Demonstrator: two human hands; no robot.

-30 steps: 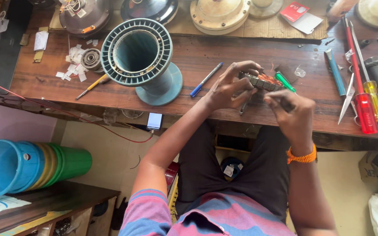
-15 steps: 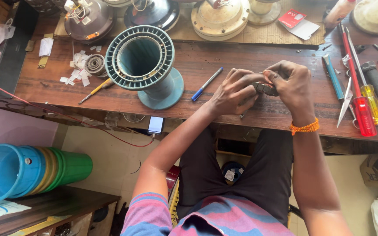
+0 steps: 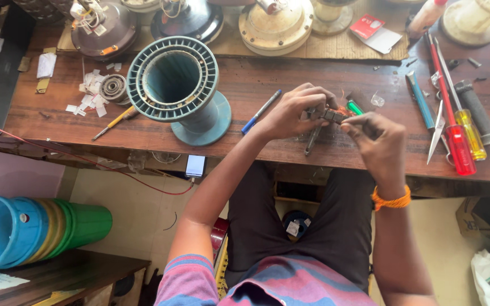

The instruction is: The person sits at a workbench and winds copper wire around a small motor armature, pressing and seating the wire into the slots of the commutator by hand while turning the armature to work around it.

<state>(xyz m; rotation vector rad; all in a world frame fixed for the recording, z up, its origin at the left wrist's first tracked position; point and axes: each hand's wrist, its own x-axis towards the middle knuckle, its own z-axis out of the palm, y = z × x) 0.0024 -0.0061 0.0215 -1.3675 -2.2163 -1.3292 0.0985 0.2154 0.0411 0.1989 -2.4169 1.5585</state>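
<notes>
Hands meet over the front edge of a wooden bench (image 3: pixel 290 73) in the head view. The left hand (image 3: pixel 293 113) curls its fingers around one end of a small grey metal part (image 3: pixel 327 115), closed on it. The right hand (image 3: pixel 378 139) pinches at the other end of the part with thumb and forefinger; the rest of that fist is closed, and whether it grips anything more cannot be told. The part sits between the 2 hands, just above the bench top. An orange band (image 3: pixel 391 199) circles the right wrist.

A blue pen (image 3: pixel 261 111) lies just left of the left hand. Further left stands a teal ribbed housing (image 3: pixel 177 85), with a yellow screwdriver (image 3: pixel 114 122) beside its base. To the right of the hands lie 2 screwdrivers, 1 red (image 3: pixel 452 124) and 1 yellow-handled (image 3: pixel 469 127), with scissors (image 3: pixel 436 133) alongside. Fan motors (image 3: pixel 276 25) line the back of the bench. Stacked buckets (image 3: pixel 35 229) lie on a shelf below left.
</notes>
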